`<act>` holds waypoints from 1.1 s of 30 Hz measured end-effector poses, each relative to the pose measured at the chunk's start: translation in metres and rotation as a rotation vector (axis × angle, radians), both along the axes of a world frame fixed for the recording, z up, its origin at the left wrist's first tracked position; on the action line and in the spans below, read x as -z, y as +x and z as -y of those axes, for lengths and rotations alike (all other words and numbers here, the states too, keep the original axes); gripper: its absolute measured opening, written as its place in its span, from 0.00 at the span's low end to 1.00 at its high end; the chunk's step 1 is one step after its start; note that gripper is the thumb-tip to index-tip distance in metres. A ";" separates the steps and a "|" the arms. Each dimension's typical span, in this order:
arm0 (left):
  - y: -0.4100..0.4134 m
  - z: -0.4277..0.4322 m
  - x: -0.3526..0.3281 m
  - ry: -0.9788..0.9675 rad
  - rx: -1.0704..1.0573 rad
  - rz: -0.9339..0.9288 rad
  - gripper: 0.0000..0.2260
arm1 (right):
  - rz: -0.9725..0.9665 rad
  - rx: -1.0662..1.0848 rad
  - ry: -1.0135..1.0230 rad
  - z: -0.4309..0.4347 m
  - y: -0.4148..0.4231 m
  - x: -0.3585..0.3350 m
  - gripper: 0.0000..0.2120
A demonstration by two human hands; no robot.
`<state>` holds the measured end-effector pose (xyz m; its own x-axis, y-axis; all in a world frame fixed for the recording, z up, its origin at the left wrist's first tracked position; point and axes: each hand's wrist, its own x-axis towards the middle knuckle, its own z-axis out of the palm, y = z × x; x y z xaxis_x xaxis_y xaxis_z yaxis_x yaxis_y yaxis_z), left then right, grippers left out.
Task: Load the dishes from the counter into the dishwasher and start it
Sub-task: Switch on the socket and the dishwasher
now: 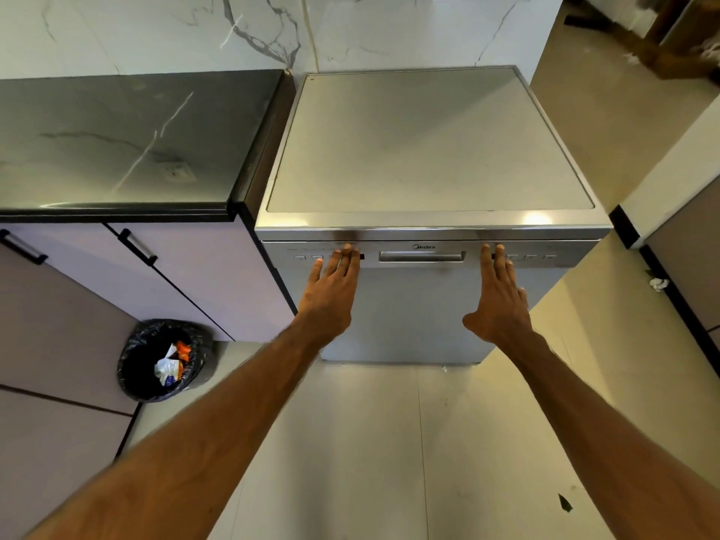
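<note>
counter: dark veined counter [117, 142], far left, over pale cabinet doors [202, 274] with black handles.
bin: black-bagged trash bin [165, 360] on the floor by the cabinets, wrappers inside.
left hand: left hand [331, 294] flat, fingers straight, tips on the left buttons, grips nothing.
dishwasher: silver Midea dishwasher [428, 150], just right of the counter, door closed.
handle: recessed door handle [422, 256], between the hands.
right hand: right hand [498, 302] flat, thumb spread, fingertips on the right buttons, holds nothing.
floor: crumpled white paper [658, 283], far right.

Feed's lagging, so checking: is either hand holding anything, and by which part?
Nothing is held. The left hand and right hand are flat, fingers straight, on the dishwasher door, fingertips at its button strip.
</note>
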<state>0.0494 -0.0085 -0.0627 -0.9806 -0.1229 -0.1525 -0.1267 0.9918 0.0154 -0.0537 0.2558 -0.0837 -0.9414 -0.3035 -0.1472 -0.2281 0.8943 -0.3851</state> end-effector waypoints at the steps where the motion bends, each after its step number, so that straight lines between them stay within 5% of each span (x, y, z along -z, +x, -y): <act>1: 0.001 0.001 -0.004 0.012 0.012 -0.019 0.44 | 0.000 0.000 -0.008 0.001 0.004 -0.001 0.58; 7: 0.000 0.011 -0.060 0.125 0.025 -0.216 0.28 | -0.145 -0.030 -0.322 0.035 0.035 -0.036 0.42; 13: -0.001 0.050 -0.136 0.132 0.115 -0.246 0.16 | -0.208 -0.048 -0.468 0.103 0.044 -0.112 0.38; 23: -0.057 0.131 -0.235 0.093 0.052 -0.289 0.07 | -0.161 -0.074 -0.349 0.185 -0.026 -0.210 0.32; 33: -0.176 0.184 -0.256 0.126 -0.129 -0.243 0.09 | -0.160 -0.137 -0.332 0.230 -0.159 -0.241 0.31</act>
<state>-0.1268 -0.1925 0.1937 -0.9677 -0.2443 0.0626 -0.2295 0.9560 0.1828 -0.2130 0.0261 0.1576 -0.8921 -0.4341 0.1256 -0.4171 0.6840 -0.5985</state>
